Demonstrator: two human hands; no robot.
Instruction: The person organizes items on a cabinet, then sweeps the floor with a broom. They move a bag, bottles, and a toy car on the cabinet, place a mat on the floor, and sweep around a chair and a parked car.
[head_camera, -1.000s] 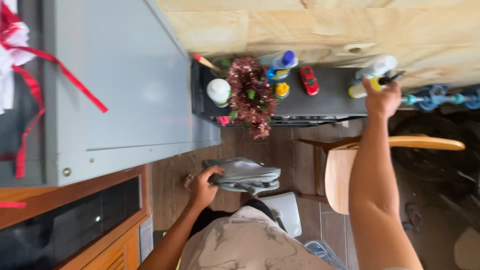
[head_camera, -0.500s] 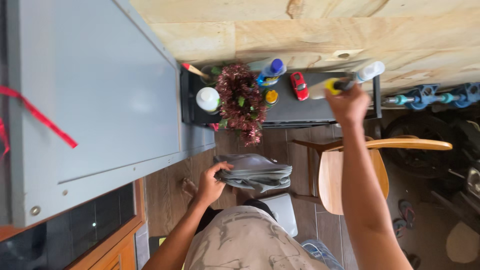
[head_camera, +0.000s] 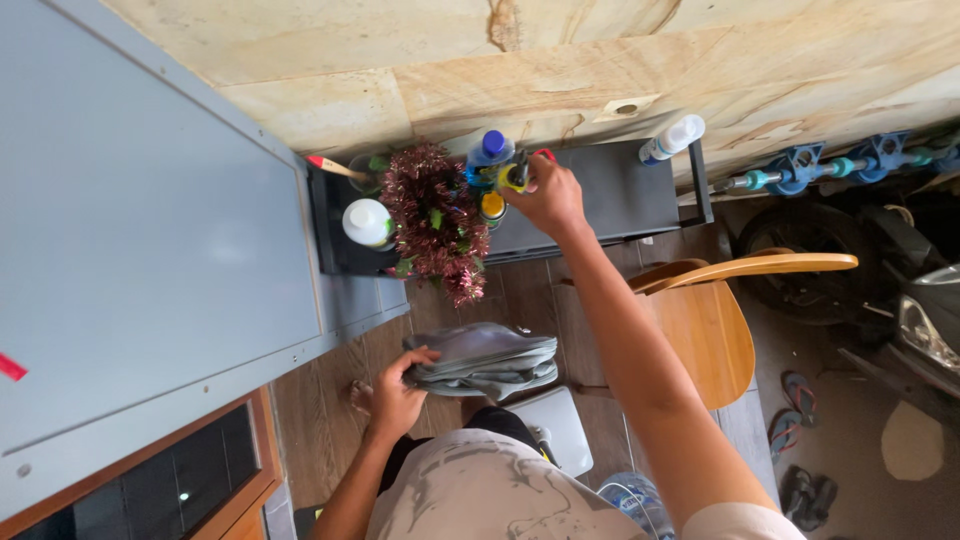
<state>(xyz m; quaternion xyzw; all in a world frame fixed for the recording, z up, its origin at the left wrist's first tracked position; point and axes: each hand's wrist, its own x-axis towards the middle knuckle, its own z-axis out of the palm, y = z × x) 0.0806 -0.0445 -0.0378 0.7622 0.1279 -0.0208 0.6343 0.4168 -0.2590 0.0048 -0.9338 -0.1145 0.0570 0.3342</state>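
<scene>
Two grips at once: right hand (head_camera: 550, 197) closed around a small yellow-and-black bottle (head_camera: 512, 176) over the black shelf (head_camera: 620, 190), just beside the blue-capped bottle (head_camera: 490, 150) and tinsel bush (head_camera: 435, 215). Left hand (head_camera: 397, 395) clutching a folded grey cloth (head_camera: 485, 360) down near the waist. Seemingly mid-handling among crowded bottles; calls for a steady wrist to avoid knocking the neighbours.

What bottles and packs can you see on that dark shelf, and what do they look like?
Blue-capped bottle: back of the dark shelf, clear bluish body.
White-capped bottle: left end, round, white.
Yellow-topped container: beside the tinsel wreath, small.
White spray can: right end, lying tilted, white with a blue label.
Small yellow-and-black container: in the right hand.
No screens or signs show.
</scene>
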